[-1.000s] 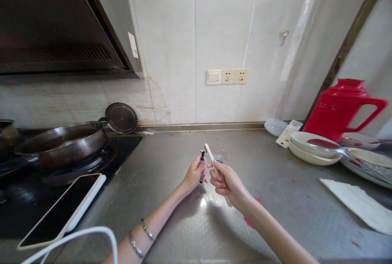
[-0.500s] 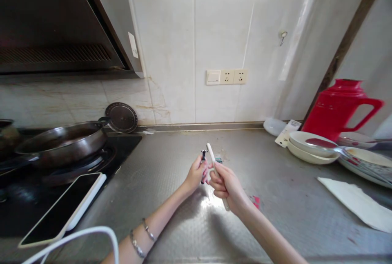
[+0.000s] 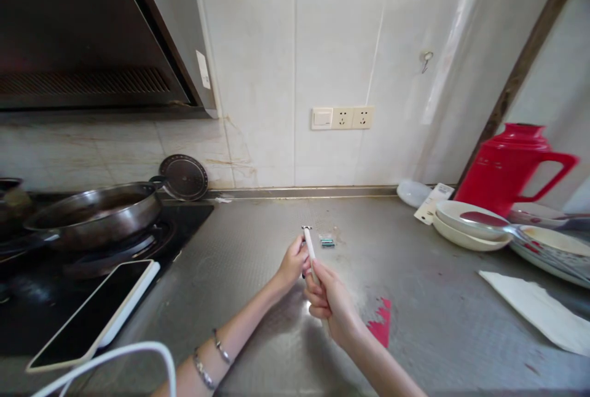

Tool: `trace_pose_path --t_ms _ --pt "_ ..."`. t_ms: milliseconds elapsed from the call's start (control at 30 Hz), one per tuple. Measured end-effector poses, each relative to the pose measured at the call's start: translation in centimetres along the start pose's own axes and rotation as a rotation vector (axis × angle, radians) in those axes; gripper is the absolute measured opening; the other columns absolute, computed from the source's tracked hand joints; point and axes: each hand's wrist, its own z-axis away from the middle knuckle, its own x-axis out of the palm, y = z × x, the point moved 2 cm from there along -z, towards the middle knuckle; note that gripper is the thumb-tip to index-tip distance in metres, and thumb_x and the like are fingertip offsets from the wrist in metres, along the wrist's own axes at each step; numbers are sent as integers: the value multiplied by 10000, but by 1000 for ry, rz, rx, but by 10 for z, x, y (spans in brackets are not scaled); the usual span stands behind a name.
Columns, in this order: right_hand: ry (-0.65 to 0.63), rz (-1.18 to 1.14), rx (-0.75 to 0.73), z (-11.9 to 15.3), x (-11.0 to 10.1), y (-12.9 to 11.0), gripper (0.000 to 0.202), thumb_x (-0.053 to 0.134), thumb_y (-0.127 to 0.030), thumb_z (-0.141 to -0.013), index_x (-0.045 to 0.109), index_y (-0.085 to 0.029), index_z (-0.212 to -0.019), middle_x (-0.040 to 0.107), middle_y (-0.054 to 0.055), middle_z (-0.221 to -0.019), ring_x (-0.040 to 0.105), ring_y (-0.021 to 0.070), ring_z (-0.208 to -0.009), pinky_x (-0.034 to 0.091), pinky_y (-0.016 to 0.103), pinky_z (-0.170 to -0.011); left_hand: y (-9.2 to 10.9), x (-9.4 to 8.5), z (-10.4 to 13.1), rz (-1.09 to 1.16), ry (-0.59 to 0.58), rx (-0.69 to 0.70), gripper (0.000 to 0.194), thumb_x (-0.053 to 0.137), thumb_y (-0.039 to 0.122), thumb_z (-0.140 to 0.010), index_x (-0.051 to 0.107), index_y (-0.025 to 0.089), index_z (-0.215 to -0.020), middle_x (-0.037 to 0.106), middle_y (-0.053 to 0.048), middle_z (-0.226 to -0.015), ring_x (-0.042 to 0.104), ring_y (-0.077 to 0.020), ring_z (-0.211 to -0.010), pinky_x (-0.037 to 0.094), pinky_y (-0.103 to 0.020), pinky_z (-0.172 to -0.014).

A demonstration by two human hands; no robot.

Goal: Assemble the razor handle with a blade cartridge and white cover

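My left hand point(image 3: 291, 267) is closed around a small black-handled razor. Only its thin metal T-shaped head point(image 3: 306, 227) clearly shows, above the fingers. My right hand point(image 3: 332, 300) grips a slim white stick point(image 3: 310, 246), whose kind I cannot make out. The stick's upper end lies in front of the razor, just below its head, and covers most of the black handle. Whether the two touch, I cannot tell. Beyond the hands, a small teal and black piece point(image 3: 327, 241) in clear plastic rests on the metal counter point(image 3: 258, 231).
Near my right forearm lies a torn red scrap point(image 3: 381, 323). To the right are a white paper sheet point(image 3: 537, 310), stacked bowls point(image 3: 470, 234) and a red thermos jug point(image 3: 504, 166). A phone point(image 3: 94, 314) and a steel pan point(image 3: 94, 219) occupy the left side by the stove.
My right hand has moved left, bringing the white stick from beside the razor to in front of it. The teal piece and the red scrap are now more visible.
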Motion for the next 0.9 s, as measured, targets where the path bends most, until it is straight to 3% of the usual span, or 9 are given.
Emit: trace_pose_path --t_ms 267,467,667,800,900 --pt "-20 -36 -28 0 3 -8 454 697 -530 -613 394 -215 -735 292 -130 -440 113 6 -351 39 129 -322 -1 -2 -1 -33 34 34 240 561 394 -733 457 186 -795 403 68 -550 374 -60 -466 293 -186 -447" --pt "-22 -17 28 3 2 3 468 702 -547 -595 422 -213 -766 277 -135 -437 103 4 -350 32 127 -322 -4 -4 -2 -25 28 17 218 537 383 -748 432 193 -766 359 90 -500 276 -42 -378 228 -187 -397" --pt "-27 -32 -39 -1 6 -10 436 696 -518 -623 399 -215 -727 300 -128 -439 126 5 -341 44 127 -318 0 -1 0 -51 48 67 181 579 313 -726 487 181 -809 467 50 -601 431 -72 -511 329 -193 -488" --pt "-47 2 38 4 5 -2 401 680 -510 -633 450 -215 -778 294 -128 -432 114 10 -346 40 125 -317 3 -8 -4 -47 44 63 237 546 397 -757 436 187 -749 416 72 -539 370 -49 -415 290 -179 -415" --pt "-40 25 13 9 1 -6 346 639 -480 -678 501 -210 -845 290 -120 -439 122 19 -349 44 127 -313 7 -16 -8 -10 48 46 304 520 478 -773 394 202 -777 365 102 -497 339 -41 -346 298 -166 -373"
